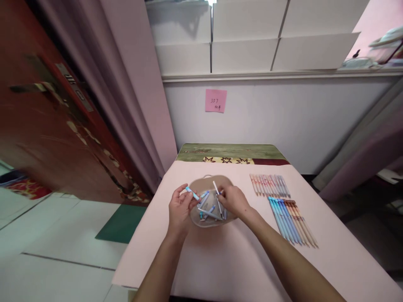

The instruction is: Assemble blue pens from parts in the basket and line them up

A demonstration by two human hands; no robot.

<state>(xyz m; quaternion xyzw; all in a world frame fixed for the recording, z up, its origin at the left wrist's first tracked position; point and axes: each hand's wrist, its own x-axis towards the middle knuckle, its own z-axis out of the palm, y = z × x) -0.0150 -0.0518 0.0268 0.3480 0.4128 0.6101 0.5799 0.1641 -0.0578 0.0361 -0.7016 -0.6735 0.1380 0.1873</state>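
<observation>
Left hand point(181, 206) pinches a light-blue pen part point(192, 193) by its side, leaving the capped end exposed. Right hand point(231, 199) closes on a slender white stick point(215, 187), fingertips partly hidden; its slant presumably gives the fingers a clear side grip. Both items are held over the basket point(205, 226), whose wall would likely catch a dropped piece. Loose pen parts point(210, 214) lie crossed inside. On the surface point(201, 268), the upper pen row point(270, 186) and lower pen row point(291, 222) lie side by side, apparently keeping each pen distinguishable.
</observation>
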